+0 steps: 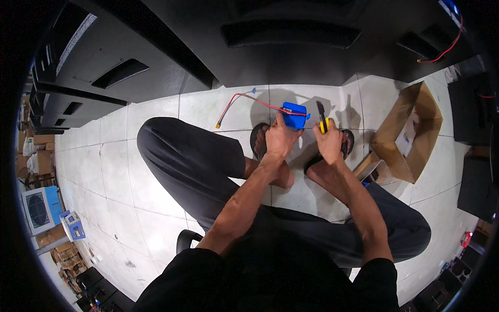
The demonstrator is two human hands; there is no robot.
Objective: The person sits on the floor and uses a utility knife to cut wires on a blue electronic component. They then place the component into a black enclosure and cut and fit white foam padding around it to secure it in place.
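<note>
My left hand [279,141] is closed around the near side of a blue-wrapped battery pack [295,115], held above the floor between my feet. A red lead [231,100] runs across the pack and out to the left, ending in a small yellow connector [218,126]. A bit of blue wrap sticks out at the pack's right side. Just to the right, my right hand [329,145] grips a yellow-and-black utility knife [325,126]. Its dark front end points up and away, apart from the pack. Whether the blade is out, I cannot tell.
Large black cabinets [291,57] with slot openings stand along the far side. An open cardboard box [431,132] lies right of my right foot. A blue scrap [254,91] is on the white tiles. Another red lead [447,50] hangs at the far right.
</note>
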